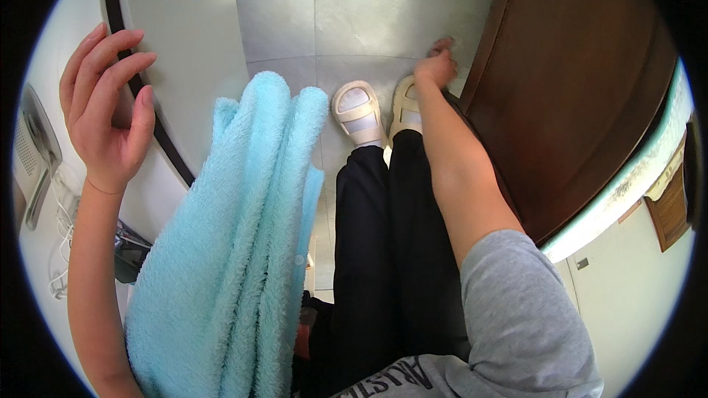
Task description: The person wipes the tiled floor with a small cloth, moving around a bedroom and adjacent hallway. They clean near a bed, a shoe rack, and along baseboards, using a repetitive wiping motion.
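Observation:
A light-blue plush cloth [221, 243] hangs in thick folds over my left forearm, and a small round button-like spot shows near its right edge. Beyond it, my left hand [108, 110] is raised with the palm partly turned up, fingers apart and nothing in them. It appears above the dark edge strip [166, 146] of a white surface. My right arm reaches down past my knee. At its end, my right hand [438, 69] is small and blurred, with curled fingers, near the lower edge of a dark brown wooden panel [569, 77]. Whether it grips anything cannot be made out.
A pale mattress-like edge [625, 177] runs along the wooden panel on the right. To the left are a white device with a grid of holes [30, 149] and loose white cables [63, 232]. My cream sandals [358, 113] stand on grey floor tiles [354, 16].

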Tool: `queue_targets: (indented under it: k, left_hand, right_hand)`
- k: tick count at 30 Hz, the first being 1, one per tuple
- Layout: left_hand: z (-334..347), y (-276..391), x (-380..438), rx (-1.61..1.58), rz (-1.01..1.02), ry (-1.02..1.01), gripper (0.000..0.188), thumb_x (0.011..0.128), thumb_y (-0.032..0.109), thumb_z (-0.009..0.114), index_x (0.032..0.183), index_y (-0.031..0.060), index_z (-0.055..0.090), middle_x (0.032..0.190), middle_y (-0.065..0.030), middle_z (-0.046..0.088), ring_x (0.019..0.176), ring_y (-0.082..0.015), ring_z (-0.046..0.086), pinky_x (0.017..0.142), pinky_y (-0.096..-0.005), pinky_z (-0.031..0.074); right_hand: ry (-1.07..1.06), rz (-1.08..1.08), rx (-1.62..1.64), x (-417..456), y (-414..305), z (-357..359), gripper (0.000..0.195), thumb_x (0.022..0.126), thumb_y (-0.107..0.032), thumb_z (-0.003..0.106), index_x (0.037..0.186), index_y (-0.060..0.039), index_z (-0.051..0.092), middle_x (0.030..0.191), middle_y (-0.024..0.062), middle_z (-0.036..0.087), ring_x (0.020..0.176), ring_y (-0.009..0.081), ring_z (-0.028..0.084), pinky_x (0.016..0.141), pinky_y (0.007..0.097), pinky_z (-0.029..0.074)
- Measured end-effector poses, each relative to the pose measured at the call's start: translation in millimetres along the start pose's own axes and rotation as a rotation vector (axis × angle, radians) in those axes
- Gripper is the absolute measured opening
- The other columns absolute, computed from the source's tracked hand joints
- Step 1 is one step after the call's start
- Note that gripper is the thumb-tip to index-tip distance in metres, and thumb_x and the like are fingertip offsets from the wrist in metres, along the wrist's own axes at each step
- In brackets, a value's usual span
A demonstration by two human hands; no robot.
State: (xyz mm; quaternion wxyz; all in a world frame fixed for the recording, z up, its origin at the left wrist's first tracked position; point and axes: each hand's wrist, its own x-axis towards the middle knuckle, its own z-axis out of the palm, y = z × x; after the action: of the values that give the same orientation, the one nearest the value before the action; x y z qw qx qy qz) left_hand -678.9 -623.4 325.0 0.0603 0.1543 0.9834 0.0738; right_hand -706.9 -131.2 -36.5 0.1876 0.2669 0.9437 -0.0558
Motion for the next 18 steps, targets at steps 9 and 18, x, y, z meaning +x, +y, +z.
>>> queue_targets:
  k: [9,18]
  left_hand:
    - [-1,-2,-3,0.01,0.011,-0.001,0.023,0.092,0.006,0.062,0.111,0.007,0.074,0.136,-0.0113,0.068,0.147,-0.0314,0.046,0.123,-0.0431,0.034]
    - [7,-18,-9,0.049,0.09,0.05,0.021,0.101,0.012,0.058,0.113,0.0065,0.074,0.141,-0.0112,0.066,0.148,-0.0308,0.045,0.123,-0.0443,0.035]
  right_hand:
    - [0.104,-0.491,-0.127,-99,-80,48,0.013,0.095,-0.017,0.057,0.105,-0.0138,0.067,0.11,0.0069,0.063,0.112,0.0311,0.058,0.091,0.0486,0.047]
    - [-0.102,-1.536,-0.166,-165,-74,51,0.022,0.089,-0.025,0.061,0.107,-0.0184,0.072,0.111,0.0031,0.061,0.119,0.026,0.054,0.102,0.049,0.042]
